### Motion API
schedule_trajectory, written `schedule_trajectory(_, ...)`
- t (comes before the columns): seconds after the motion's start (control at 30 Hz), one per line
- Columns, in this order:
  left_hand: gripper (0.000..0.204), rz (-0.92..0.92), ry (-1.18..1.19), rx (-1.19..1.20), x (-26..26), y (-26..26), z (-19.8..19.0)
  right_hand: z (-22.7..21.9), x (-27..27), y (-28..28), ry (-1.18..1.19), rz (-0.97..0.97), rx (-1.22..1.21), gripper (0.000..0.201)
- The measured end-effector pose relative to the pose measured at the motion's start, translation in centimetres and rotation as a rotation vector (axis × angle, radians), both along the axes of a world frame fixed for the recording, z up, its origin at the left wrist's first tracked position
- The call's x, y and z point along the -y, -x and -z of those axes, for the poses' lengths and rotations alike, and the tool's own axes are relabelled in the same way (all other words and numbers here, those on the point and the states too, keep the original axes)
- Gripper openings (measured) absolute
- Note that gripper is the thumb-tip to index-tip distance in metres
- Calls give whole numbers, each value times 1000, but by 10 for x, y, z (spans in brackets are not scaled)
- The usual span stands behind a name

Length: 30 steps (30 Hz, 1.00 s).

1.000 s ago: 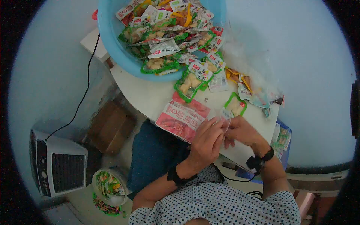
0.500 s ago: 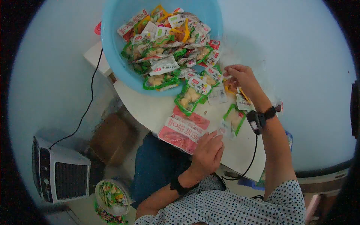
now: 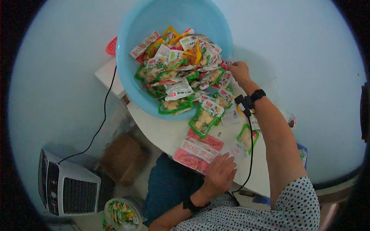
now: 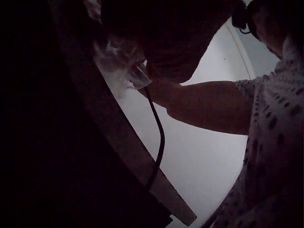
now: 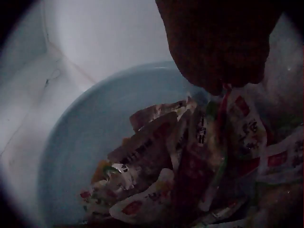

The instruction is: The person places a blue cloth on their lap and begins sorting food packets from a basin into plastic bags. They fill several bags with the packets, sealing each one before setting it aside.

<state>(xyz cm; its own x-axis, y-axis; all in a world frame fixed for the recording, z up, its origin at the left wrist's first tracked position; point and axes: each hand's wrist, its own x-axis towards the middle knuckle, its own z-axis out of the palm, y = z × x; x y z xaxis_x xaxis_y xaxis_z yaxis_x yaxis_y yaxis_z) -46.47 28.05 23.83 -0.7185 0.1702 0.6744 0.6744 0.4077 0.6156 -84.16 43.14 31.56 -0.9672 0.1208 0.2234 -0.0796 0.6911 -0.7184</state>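
Packets [image 3: 169, 82] of sealed food lie heaped in our round blue tub [image 3: 126, 73], which sits toward the back of our white desk [image 3: 154, 129]. Our right hand [image 3: 239, 72] is at the tub's right rim with its grip closed; the right wrist view is dim, but it seems to pinch the top of a red-trimmed packet [image 3: 226, 65] at that side of the heap. Our left hand [image 3: 221, 173] lies near the desk's front edge, its grip released and fingers loose, over the right-hand corner of a pink-and-white pouch [image 3: 195, 154]. That pouch lies flat, overlapping another pink pouch [image 3: 211, 141]. Between the pouches and the tub we see a green-edged packet [image 3: 204, 120]; farther right is a smaller green-edged packet [image 3: 246, 136], beside the black cable [image 3: 252, 144] running down from our right wrist. On our left, a grey-and-black appliance [image 3: 79, 192] stands near a brown box [image 3: 125, 158] and a bucket [image 3: 139, 217] holding green wrappers [image 3: 121, 213].
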Motion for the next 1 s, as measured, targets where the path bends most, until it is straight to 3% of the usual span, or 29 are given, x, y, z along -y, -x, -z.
schedule_trajectory(0.1, 28, 8, -4, 11, 0, 0, 5, 17, 0, 12, -124, 67, -377, 32)
schedule_trajectory(0.3, 21, 1, -8, 12, -1, -1, 5, -5, 6, -1, 242, 55, 16, 32)
schedule_trajectory(0.4, 19, -9, 13, 4, -1, -2, 2, 3, 4, 15, 221, 108, 26, 28)
schedule_trajectory(0.6, 19, -8, 12, 14, -1, -3, 4, 5, 0, 5, -31, 49, -159, 28)
schedule_trajectory(0.67, 19, -18, 20, 7, -2, -3, 4, 25, -10, 28, -40, 56, -241, 26)
schedule_trajectory(0.8, 19, -10, 34, -2, -3, -2, 5, 11, -10, 8, 177, 54, -287, 25)
schedule_trajectory(0.9, 19, -17, 60, -23, -3, -1, 4, -9, -9, -14, 225, 69, -177, 24)
schedule_trajectory(1.0, 19, -23, 29, -24, -4, -2, 1, 6, -16, -4, 235, 123, -386, 23)
